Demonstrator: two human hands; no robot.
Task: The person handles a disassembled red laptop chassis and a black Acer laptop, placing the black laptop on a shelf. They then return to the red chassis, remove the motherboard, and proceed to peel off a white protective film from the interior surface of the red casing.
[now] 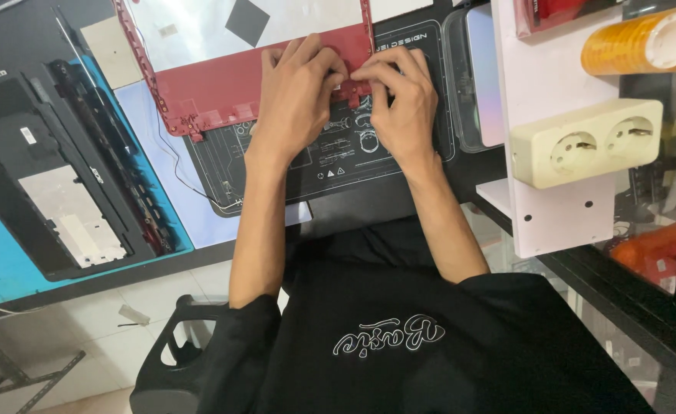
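Head view, largest to smallest: black work mat (223, 165) on the desk; red laptop lid cover (223, 84) lying flat across its top edge, thin, likely light and flexible, best gripped by its rims; left hand (296, 96) and right hand (407, 100), fingertips pinched together at the cover's lower edge.

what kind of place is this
Probably a laptop repair bench. Both hands, left hand and right hand, press on a red laptop lid over a black work mat; a dismantled black laptop base lies alongside.
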